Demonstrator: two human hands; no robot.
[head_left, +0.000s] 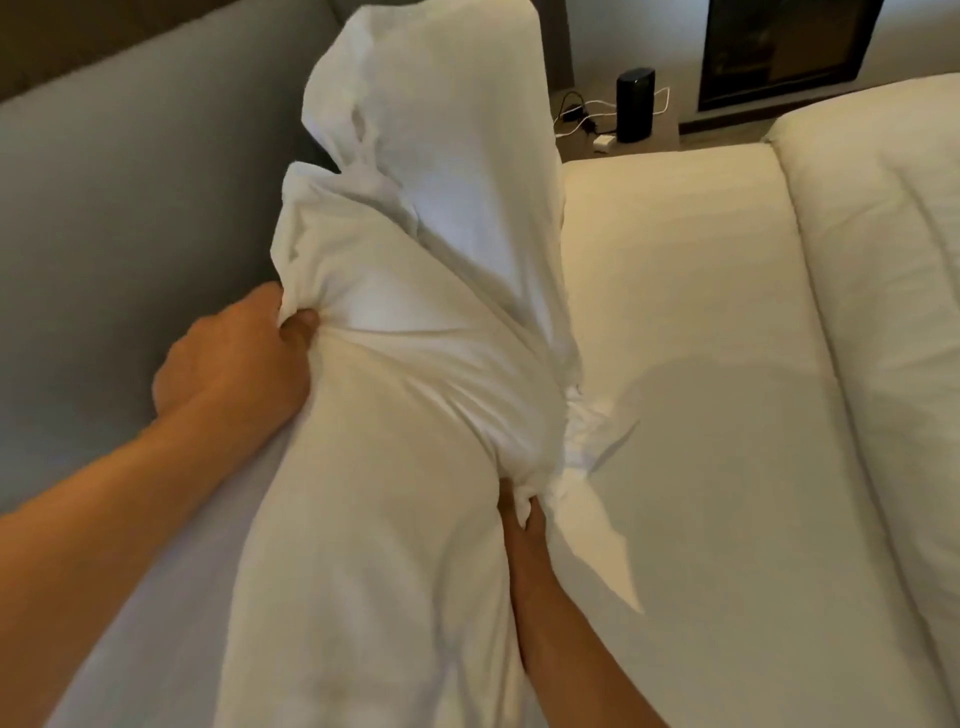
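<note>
A white pillow in a loose white pillowcase (410, 374) stands up from the bed in front of me, its upper end slack and crumpled. My left hand (234, 358) grips a bunch of the pillowcase fabric on the left side. My right hand (522, 514) pinches the fabric at the lower right side, its fingers mostly buried in the cloth. A loose flap of the case trails to the right of that hand.
The white mattress (701, 415) spreads to the right, with a thick white duvet (883, 312) at the far right. A grey padded headboard (130, 208) rises on the left. Behind, a bedside surface holds a black device (635, 106), cables and a white charger.
</note>
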